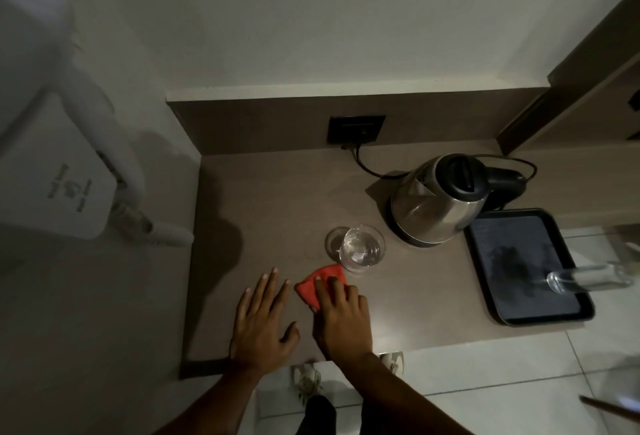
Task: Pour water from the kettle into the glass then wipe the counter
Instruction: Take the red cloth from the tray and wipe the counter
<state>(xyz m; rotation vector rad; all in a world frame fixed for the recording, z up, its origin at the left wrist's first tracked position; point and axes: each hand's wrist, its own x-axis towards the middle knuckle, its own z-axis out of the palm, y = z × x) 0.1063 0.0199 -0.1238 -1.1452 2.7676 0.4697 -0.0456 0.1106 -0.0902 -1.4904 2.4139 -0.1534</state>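
A steel kettle (439,202) with a black lid and handle stands upright on its base at the back right of the brown counter (277,199). A clear glass (362,248) holding water stands just left of and in front of the kettle. A red cloth (317,284) lies on the counter right in front of the glass. My right hand (341,317) presses flat on the near part of the cloth, fingers over it. My left hand (263,317) lies flat on the bare counter beside it, fingers spread, holding nothing.
A black tray (512,261) sits at the right end of the counter with a clear bottle (588,277) lying across its near right side. A black wall socket (356,129) feeds the kettle's cord. A white appliance (52,164) hangs on the left wall. Tiled floor and my shoes show below.
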